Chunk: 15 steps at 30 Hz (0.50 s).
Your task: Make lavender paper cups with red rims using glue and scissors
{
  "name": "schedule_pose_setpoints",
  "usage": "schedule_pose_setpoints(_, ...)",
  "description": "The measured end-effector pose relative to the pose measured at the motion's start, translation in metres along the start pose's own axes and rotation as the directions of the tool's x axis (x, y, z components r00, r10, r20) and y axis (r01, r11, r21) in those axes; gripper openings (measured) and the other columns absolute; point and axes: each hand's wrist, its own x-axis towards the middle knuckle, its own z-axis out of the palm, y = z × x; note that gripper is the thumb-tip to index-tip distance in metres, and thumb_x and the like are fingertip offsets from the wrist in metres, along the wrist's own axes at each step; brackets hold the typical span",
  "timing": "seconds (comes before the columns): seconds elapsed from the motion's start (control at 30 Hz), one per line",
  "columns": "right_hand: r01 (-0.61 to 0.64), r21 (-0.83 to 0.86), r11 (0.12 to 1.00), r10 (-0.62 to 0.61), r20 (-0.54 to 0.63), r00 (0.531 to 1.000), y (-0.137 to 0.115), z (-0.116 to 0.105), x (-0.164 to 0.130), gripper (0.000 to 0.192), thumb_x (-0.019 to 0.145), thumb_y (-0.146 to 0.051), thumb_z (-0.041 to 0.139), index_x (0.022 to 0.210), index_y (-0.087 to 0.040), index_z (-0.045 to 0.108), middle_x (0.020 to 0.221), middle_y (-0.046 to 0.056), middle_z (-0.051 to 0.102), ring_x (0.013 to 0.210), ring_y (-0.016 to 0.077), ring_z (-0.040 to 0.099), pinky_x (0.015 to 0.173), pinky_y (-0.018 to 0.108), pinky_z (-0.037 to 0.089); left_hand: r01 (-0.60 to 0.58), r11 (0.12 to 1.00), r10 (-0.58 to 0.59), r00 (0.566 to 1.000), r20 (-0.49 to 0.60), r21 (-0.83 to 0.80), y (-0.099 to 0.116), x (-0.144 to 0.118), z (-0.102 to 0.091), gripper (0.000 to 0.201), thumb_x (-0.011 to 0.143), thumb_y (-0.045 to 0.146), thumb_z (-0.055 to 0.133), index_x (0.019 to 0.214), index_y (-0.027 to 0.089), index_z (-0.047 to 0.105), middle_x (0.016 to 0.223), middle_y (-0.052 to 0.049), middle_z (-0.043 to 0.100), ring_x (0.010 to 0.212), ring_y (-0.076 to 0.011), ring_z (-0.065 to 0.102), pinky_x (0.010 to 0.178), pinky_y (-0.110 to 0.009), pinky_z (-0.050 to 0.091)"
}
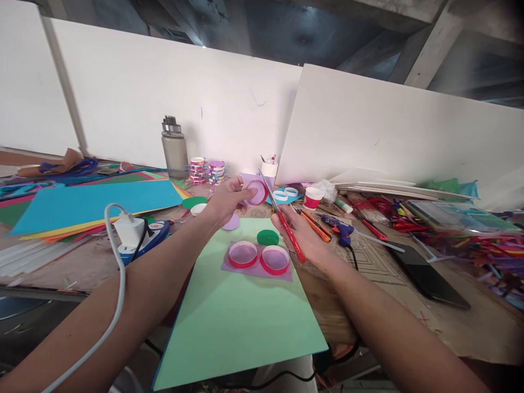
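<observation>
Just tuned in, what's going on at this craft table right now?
A person is cutting paper. The left hand holds up a red ring backed with lilac paper, and the right hand works red-handled scissors at its edge. Two more red rings sit on a lilac sheet on the green paper, beside a green disc.

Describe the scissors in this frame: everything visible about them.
The scissors have red handles and thin silvery blades. The right hand grips the handles; the blades slant up and away toward the red-rimmed ring on lilac paper held in the left hand, tips right beside it. Contact is unclear.
</observation>
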Motion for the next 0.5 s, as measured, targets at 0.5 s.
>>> schedule_pose_setpoints(0.5,-0.066,0.115,0.991,0.064,0.019,0.998,-0.0023,-0.0002,-0.0005,0.038,0.096,-0.060,0.051,0.103,-0.024,0.061,0.087,0.001,0.066,0.073,0.0178,0.058,0.060,0.029,0.037,-0.007,0.998,0.007,1.000,0.008,0.057,0.0040,-0.0025,0.0007,0.045,0.051,0.030,0.096,0.082,0.018,0.066,0.072,0.000,0.067,0.053,-0.0086,0.053,0.041,-0.019,0.034)
